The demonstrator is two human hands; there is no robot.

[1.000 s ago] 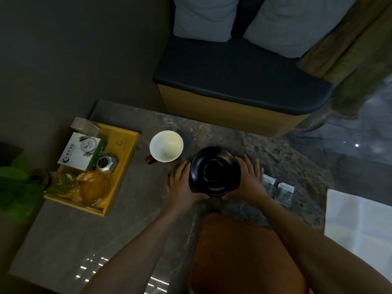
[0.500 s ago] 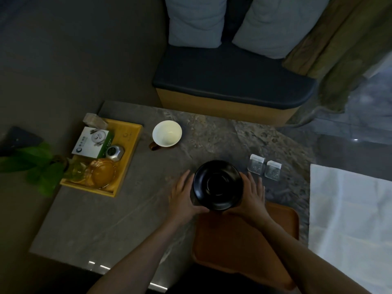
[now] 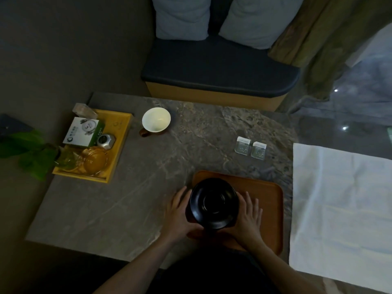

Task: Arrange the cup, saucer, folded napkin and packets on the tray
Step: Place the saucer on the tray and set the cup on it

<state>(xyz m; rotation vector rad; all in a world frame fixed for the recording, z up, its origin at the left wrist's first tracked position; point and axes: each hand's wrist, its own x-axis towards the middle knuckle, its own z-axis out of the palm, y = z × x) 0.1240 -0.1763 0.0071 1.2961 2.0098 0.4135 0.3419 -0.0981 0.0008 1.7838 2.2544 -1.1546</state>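
Note:
The black saucer (image 3: 213, 203) is over the left part of the brown tray (image 3: 267, 200) at the table's near edge. My left hand (image 3: 178, 213) grips its left rim and my right hand (image 3: 248, 213) its right rim. Whether it rests on the tray or hovers just above it I cannot tell. The white cup (image 3: 156, 119) with a brown handle stands on the table, far left of the tray. Two small clear packets (image 3: 250, 147) lie side by side beyond the tray's right end. A white napkin (image 3: 339, 206) lies spread out flat at the right.
A yellow wooden tray (image 3: 121, 132) at the table's left holds a box, a small metal object and glassware. Green leaves (image 3: 27, 153) hang over the left edge. A cushioned bench (image 3: 218, 75) with two pillows stands behind the table.
Both hands have brought the saucer from the middle of the table back toward me and over the brown tray. The view has tilted, so more of the tray and napkin shows.

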